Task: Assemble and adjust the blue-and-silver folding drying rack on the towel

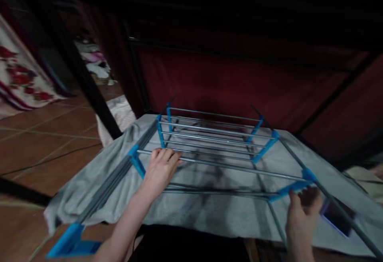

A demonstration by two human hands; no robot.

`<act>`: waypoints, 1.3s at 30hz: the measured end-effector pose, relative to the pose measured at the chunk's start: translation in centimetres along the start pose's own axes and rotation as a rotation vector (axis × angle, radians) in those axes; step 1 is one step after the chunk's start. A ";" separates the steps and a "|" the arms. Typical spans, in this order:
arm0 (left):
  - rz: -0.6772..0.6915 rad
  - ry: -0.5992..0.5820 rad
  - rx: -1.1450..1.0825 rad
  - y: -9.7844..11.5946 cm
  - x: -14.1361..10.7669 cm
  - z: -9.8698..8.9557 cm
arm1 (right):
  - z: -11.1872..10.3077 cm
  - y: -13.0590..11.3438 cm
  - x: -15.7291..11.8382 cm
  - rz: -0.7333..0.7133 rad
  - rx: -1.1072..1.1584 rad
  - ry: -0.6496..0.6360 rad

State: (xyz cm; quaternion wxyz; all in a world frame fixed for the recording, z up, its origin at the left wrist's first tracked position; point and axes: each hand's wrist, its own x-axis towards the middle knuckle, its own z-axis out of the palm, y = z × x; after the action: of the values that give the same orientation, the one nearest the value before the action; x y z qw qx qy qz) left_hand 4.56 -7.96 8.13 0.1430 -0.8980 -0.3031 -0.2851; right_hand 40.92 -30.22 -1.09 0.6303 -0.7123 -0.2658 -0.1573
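A metal rack point(209, 162) with grey rods and blue plastic brackets lies across a grey cloth. My left hand point(161, 170) has its fingers wrapped over the near upper rod, close to the left bracket point(137, 164). On the right, my right hand point(303, 210) is just below the right blue bracket point(291, 188), its fingers apart and somewhat blurred. Whether it touches the bracket is unclear. Another blue piece point(73, 244) sits at the lower left end of the side rods.
A dark phone-like object point(338, 216) lies on the grey cloth point(239, 218) at the right. Dark posts point(86, 82) and red fabric point(227, 82) stand around the surface. Tiled floor point(44, 146), a thin cable and a flowered cloth point(22, 70) show at left.
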 end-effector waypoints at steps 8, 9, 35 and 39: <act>-0.061 -0.036 -0.092 1.2 -0.8 0.1 | 4.1 -7.3 -4.0 -0.535 -0.158 -0.271; -0.061 -0.031 -0.100 1.2 -0.9 0.0 | 5.0 -8.0 -4.0 -0.599 -0.164 -0.314; -1.002 0.760 -0.793 -2.6 -5.5 3.9 | 9.1 -9.8 -3.5 -1.025 -0.260 -0.593; -1.038 0.762 -0.737 -2.5 -5.6 4.0 | 9.1 -9.8 -3.5 -1.022 -0.274 -0.584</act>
State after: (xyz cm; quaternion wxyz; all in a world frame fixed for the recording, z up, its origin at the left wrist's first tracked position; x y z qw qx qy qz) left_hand 1.02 -6.93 1.77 -0.2255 -0.4677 -0.5027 -0.6911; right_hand 31.41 -21.26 3.54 0.2783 -0.5827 -0.7138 -0.2710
